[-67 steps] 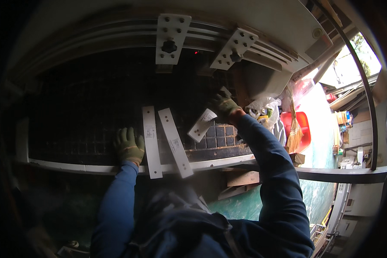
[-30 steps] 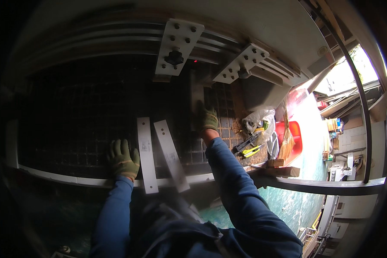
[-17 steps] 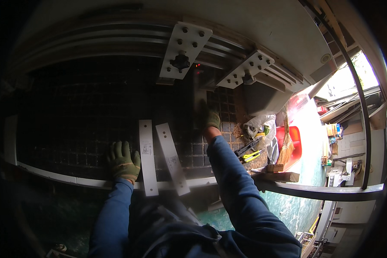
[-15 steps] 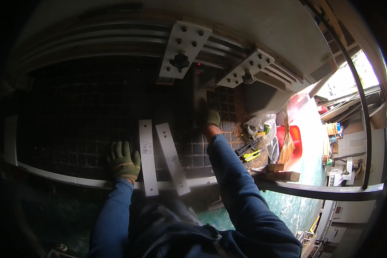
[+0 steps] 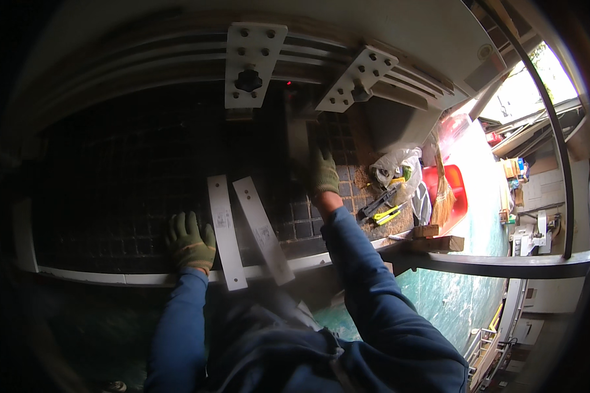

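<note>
My left hand (image 5: 191, 242), in a green work glove, lies flat with fingers spread on the dark, grid-marked bed (image 5: 137, 226) near its front edge. Just right of it, a white flat strip (image 5: 225, 229) with holes and a printed label reaches over that edge. A second labelled strip (image 5: 263, 230) lies slanted beside the first. Farther in, my gloved right hand (image 5: 324, 174) closes around the near end of another pale strip (image 5: 298, 141); shadow hides its thumb. That strip runs away from me toward a small red light spot (image 5: 289, 83).
Two white bolted plates with black knobs, a left plate (image 5: 254, 69) and a right plate (image 5: 357, 78), hang on rails above the bed. Right of my hand lie a yellow-handled tool (image 5: 388, 215), a plastic bag (image 5: 400, 173), a straw broom (image 5: 443, 200), a red bin (image 5: 457, 190) and wood blocks (image 5: 439, 243).
The whole view has shifted a little, so the plates now appear farther left and higher. Both hands keep their places by the strips.
</note>
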Motion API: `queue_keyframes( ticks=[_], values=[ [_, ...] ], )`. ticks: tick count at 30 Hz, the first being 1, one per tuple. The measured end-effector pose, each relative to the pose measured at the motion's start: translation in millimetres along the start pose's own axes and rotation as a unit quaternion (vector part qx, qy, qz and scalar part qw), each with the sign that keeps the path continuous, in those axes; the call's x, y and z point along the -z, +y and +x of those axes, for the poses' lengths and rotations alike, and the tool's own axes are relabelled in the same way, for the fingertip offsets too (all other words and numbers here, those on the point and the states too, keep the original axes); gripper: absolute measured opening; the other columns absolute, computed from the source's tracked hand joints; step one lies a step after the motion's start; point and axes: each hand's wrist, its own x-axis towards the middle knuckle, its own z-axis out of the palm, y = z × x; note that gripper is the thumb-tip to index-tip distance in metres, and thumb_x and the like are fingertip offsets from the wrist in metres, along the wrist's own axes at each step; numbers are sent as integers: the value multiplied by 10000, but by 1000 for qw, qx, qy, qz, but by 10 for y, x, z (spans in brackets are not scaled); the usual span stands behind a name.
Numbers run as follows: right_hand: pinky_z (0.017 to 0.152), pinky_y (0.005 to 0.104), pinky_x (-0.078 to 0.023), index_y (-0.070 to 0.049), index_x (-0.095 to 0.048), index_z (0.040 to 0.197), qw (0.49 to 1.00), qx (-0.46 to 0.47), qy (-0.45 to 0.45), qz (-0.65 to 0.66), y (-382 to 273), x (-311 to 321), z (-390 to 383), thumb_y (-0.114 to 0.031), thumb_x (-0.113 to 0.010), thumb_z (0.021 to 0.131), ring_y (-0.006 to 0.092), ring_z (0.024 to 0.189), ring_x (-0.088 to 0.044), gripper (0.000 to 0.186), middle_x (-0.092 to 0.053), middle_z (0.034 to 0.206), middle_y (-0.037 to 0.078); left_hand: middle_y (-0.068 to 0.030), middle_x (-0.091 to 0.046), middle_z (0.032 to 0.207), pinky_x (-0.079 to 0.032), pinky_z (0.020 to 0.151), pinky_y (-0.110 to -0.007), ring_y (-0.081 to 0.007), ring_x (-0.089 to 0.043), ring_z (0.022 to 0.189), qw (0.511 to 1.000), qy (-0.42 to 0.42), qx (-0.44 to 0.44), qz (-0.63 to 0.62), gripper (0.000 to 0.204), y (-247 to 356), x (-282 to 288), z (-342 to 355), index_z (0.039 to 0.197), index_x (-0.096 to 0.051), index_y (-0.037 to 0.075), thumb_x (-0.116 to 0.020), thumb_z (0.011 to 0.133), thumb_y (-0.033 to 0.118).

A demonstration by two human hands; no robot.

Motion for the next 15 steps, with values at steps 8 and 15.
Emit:
queue_keyframes(
  ticks=[8,15],
  values=[
    [856,404,-614,-46,-753,1153,977,131,85,148,-897,1060,-99,-115,-846,853,354,1022,-729,321,-723,1175,168,-175,-485,1579,-331,1236,-591,-375,-385,1529,998,-29,15,45,609,80,-4,-14,1496,-558,95,-601,1004,452],
    [878,444,-598,-75,-727,1228,906,368,193,83,-2058,2160,1047,-254,-798,899,350,1057,-698,382,-711,1167,161,-144,-444,1643,-287,1275,-567,-346,-339,1570,992,-118,39,-3,623,125,278,69,1535,-541,107,-517,1040,485]
  ],
)
